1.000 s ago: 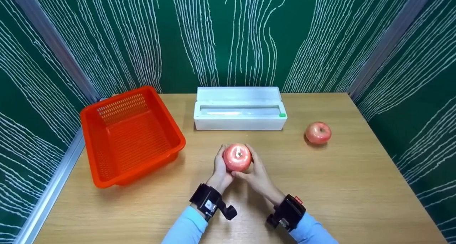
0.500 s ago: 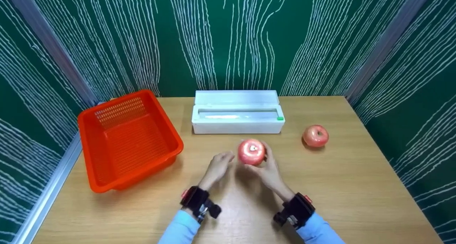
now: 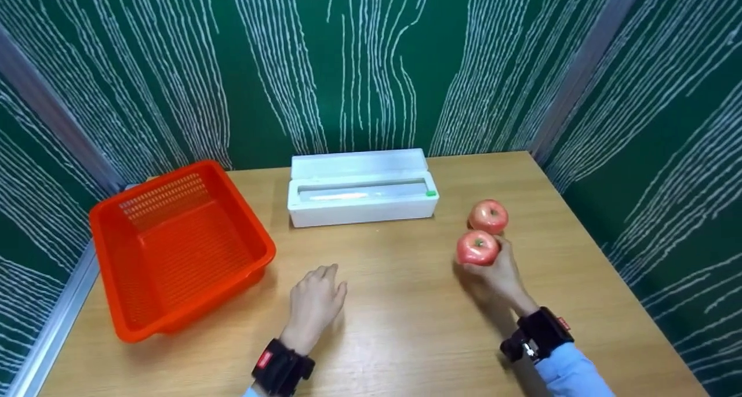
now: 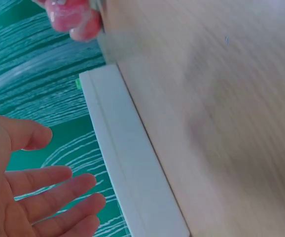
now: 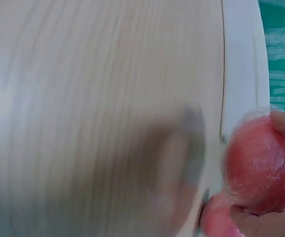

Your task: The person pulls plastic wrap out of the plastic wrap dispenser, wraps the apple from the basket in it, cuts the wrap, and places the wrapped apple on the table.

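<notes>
My right hand (image 3: 503, 275) grips a red apple (image 3: 477, 248) above the right part of the table. Clear plastic film clings round this apple (image 5: 261, 165) in the right wrist view, with thumb and fingertips on either side of it. Just behind it sits a second apple (image 3: 488, 216) on the tabletop; whether the two touch, I cannot tell. My left hand (image 3: 316, 304) is over the table left of centre, holding nothing. Its fingers (image 4: 53, 197) are spread and slightly bent in the left wrist view.
An orange plastic basket (image 3: 261, 252) stands at the left. Toward the back edge lies a long white box (image 3: 362, 212), lid raised, with a green tab at its right end. Green patterned panels (image 3: 371, 66) enclose the table (image 3: 394, 327) at the back and sides.
The left hand has let go of the apple and drawn back to the left. My right hand has carried that apple rightward to beside the other one. The head view has shifted slightly.
</notes>
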Tool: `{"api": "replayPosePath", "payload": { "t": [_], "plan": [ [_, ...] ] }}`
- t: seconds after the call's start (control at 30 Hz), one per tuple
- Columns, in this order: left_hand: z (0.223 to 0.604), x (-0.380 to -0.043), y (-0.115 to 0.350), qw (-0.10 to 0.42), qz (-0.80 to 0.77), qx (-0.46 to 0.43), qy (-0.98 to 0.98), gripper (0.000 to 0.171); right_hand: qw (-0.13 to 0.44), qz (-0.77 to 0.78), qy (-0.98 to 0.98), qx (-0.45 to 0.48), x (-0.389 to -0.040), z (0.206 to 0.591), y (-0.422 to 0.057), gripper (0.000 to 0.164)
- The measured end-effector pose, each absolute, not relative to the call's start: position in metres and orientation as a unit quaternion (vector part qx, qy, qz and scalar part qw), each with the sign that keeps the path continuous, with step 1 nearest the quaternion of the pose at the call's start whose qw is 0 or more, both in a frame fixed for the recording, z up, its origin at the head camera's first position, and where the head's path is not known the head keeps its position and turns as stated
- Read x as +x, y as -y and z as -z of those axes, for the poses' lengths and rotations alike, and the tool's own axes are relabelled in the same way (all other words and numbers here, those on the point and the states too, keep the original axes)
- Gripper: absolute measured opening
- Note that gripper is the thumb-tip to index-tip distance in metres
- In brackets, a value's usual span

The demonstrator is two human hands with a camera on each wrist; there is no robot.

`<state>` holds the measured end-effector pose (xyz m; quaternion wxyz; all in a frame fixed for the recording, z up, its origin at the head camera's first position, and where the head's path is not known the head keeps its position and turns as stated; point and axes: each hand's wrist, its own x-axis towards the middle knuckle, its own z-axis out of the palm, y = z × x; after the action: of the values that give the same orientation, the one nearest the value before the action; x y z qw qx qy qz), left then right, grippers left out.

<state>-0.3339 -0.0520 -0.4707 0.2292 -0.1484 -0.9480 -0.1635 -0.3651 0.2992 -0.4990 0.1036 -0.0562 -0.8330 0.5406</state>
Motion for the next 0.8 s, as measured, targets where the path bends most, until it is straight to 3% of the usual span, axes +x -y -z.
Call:
{"api": "replayPosePath", "payload": {
  "t": [0.13,0.5,0.8],
  "plan": [
    [0.474,-0.328,0.058,0.244,0.170,-0.134,0.945,0.032,0.085,-0.542,0.833,-0.067,-0.370,0.501,-0.310,0.093],
    [0.478,-0.325,0.063,0.208,0.175,-0.128,0.954,0.033,0.012,-0.593,0.796,-0.117,-0.378,0.506,-0.322,0.099],
    [0.481,-0.329,0.064,0.182,0.155,-0.129,0.962,0.035,0.026,-0.557,0.823,-0.105,-0.377,0.506,-0.329,0.114]
  ]
}}
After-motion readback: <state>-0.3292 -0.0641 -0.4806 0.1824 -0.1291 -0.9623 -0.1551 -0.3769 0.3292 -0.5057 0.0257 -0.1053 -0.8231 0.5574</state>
